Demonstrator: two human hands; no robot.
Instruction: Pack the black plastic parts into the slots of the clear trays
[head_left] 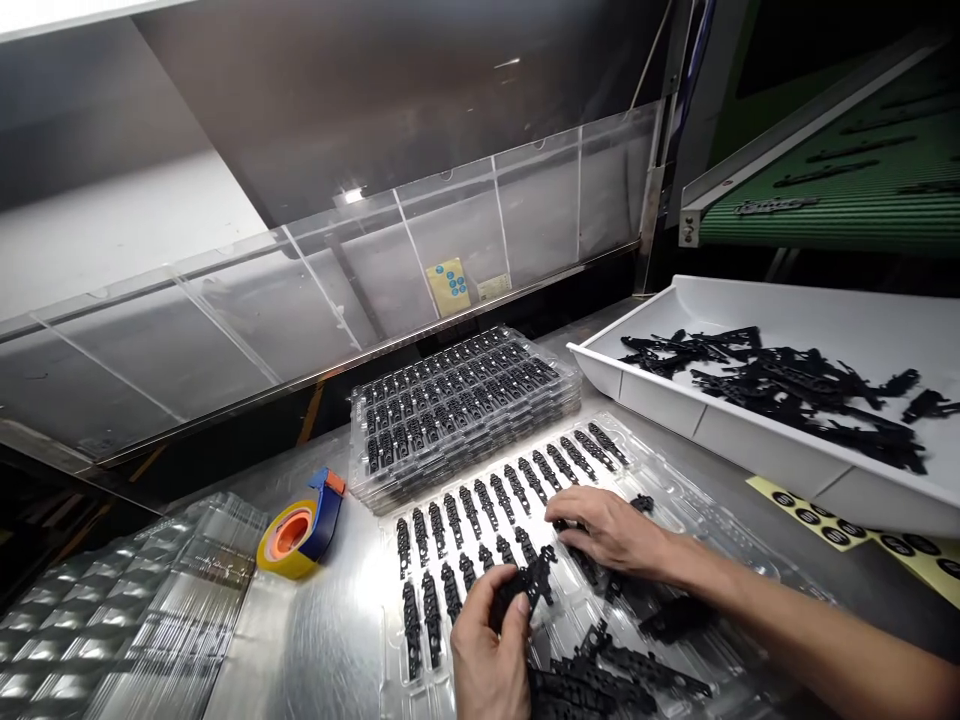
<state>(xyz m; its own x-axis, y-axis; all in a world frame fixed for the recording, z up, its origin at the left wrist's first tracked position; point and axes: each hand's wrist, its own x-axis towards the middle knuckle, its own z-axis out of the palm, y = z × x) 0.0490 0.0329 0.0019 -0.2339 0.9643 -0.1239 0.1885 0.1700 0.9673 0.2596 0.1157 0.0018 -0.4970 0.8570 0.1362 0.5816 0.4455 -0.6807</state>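
My left hand (pixel 489 648) is low in the middle, its fingers pinched round a bunch of small black plastic parts (pixel 529 583). My right hand (pixel 609 528) reaches in from the right and lies over the clear blister tray (pixel 675 490), fingertips pressed on a black part in one of its pockets. Rows of the same black parts (pixel 487 500) fill the tray's far and left pockets. A loose heap of black parts (pixel 600 675) lies on the tray's near side.
A stack of filled clear trays (pixel 461 410) stands just behind. At the right, a white bin (pixel 750 430) holds several loose black parts. A yellow tape dispenser (pixel 300 528) and empty clear trays (pixel 135 620) sit left. Yellow label sheets (pixel 862 535) lie under the bin.
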